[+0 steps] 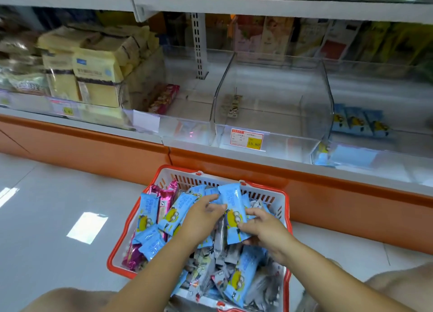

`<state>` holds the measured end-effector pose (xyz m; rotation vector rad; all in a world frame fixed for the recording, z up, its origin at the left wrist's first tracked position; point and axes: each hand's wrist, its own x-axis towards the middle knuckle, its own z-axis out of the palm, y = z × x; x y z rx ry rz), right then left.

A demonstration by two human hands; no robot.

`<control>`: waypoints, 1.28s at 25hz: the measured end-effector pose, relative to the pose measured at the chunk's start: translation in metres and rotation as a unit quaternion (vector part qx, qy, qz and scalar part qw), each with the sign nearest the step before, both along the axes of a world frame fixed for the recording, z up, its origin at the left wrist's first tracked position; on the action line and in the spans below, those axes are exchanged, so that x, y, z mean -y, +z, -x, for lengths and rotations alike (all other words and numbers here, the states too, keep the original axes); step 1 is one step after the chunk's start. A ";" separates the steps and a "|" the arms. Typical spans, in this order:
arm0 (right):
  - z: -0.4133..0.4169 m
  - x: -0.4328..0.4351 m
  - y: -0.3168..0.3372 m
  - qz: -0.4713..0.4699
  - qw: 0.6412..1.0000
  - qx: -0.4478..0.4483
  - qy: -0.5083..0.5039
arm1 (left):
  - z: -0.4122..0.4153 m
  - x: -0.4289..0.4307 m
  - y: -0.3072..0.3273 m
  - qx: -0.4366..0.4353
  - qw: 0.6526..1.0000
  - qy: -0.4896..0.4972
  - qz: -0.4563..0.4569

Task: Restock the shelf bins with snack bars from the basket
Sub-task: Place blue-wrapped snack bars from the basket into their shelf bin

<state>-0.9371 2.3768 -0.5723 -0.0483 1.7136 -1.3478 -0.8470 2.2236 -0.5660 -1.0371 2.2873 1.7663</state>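
A red-rimmed white basket (121, 239) stands on the floor, heaped with blue, pink and grey snack bars. Both hands are inside it. My right hand (264, 232) grips an upright blue snack bar (233, 208) near its lower end. My left hand (201, 218) reaches into the pile beside it, its fingers curled on blue packets and touching the same bar. Clear shelf bins run above: the middle bin (274, 114) holds one small bar, the right bin (360, 121) a few blue bars, the left bin (164, 98) a red pack.
An orange plinth (234, 164) runs under the shelf, right behind the basket. Yellow boxes (91, 72) fill the far-left bin. A price tag (247, 139) hangs on the middle bin's front. My knees show at the bottom corners. Glossy floor (58, 218) lies to the left.
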 end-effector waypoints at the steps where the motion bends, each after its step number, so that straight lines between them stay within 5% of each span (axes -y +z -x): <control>1: 0.000 -0.004 0.007 0.015 1.000 -0.002 -0.001 | 0.004 -0.005 0.007 -0.018 0.998 0.010 -0.056; 10: 0.059 -0.044 0.112 0.095 0.950 -0.299 -0.002 | 0.064 -0.048 0.090 -0.248 0.965 -0.071 -0.047; 13: 0.117 -0.069 0.161 0.123 0.907 -0.396 -0.066 | 0.098 -0.051 0.116 -0.309 0.937 -0.111 0.120; 15: 0.167 -0.092 0.182 0.087 0.886 -0.431 -0.150 | 0.121 -0.055 0.127 -0.314 0.887 -0.153 0.302; 17: 0.210 -0.111 0.181 -0.015 0.887 -0.427 -0.177 | 0.142 -0.060 0.126 -0.278 0.841 -0.202 0.419; 20: 0.250 -0.119 0.154 -0.194 0.899 -0.382 -0.088 | 0.163 -0.065 0.107 -0.191 0.824 -0.215 0.488; 24: 0.275 -0.113 0.126 -0.365 0.870 -0.329 0.039 | 0.168 -0.064 0.089 -0.157 0.797 -0.217 0.542; 32: 0.286 -0.102 0.109 -0.387 0.888 -0.242 0.051 | 0.165 -0.060 0.089 -0.194 0.801 -0.233 0.516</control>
